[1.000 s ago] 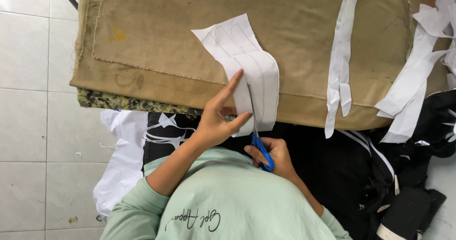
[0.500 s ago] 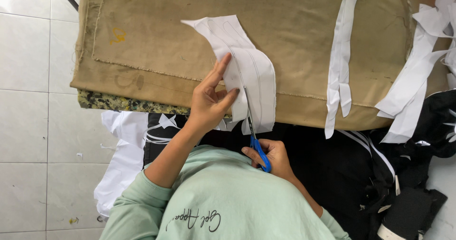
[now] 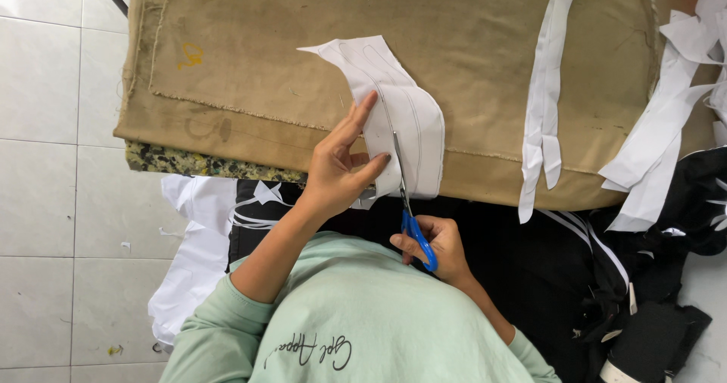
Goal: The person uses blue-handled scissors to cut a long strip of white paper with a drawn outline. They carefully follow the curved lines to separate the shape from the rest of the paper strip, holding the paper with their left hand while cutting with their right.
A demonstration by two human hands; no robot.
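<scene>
Right hand (image 3: 433, 248) grips blue-handled scissors (image 3: 409, 201) (blades pointing away, up the white fabric piece (image 3: 394, 103)), left hand (image 3: 341, 167) pinching it.

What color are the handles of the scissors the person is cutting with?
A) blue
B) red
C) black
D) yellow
A: the scissors in the right hand have bright blue handles, and their blades reach into the white fabric piece that the left hand holds on the tan table cover.
</scene>
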